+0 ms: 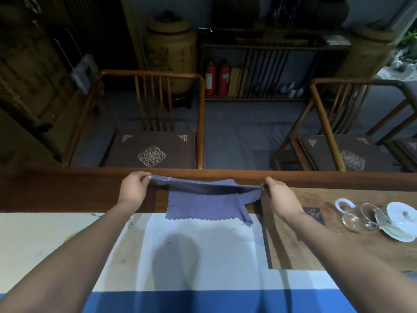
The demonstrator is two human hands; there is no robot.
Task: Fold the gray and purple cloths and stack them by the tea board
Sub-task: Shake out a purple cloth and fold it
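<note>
Both forearms are reaching far; my left hand (133,188) and right hand (278,197) are pinching the purple cloth (207,206), seemingly mid-fold; gray one unseen.

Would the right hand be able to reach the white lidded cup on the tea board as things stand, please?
Probably not yet: the right hand pinches a corner of the purple cloth. Once it lets go, the path over the tea board to the white lidded cup looks free, beyond the glass pitcher.
</note>
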